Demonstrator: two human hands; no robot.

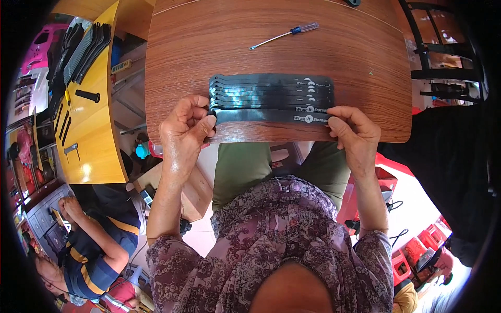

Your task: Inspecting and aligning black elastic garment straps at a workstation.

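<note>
Several flat black straps [255, 96] with white print near their right ends lie overlapped in a row on the brown wooden table [188, 57]. The nearest strap [255, 115] stretches between my two hands, close to the table's front edge. My left hand [189, 119] pinches its left end between thumb and fingers. At the other end, my right hand [354, 127] grips the strap by its corner, thumb beneath the printed part. The tips of some fingers are hidden behind the strap.
A screwdriver [284, 35] with a blue and clear handle lies farther back on the table. On the left, a yellow table [99, 151] carries stacked black straps [88, 52] and a black tube-like piece [87, 96]. Another person [99, 245] sits at the lower left. A black metal rack [438, 49] stands at the right.
</note>
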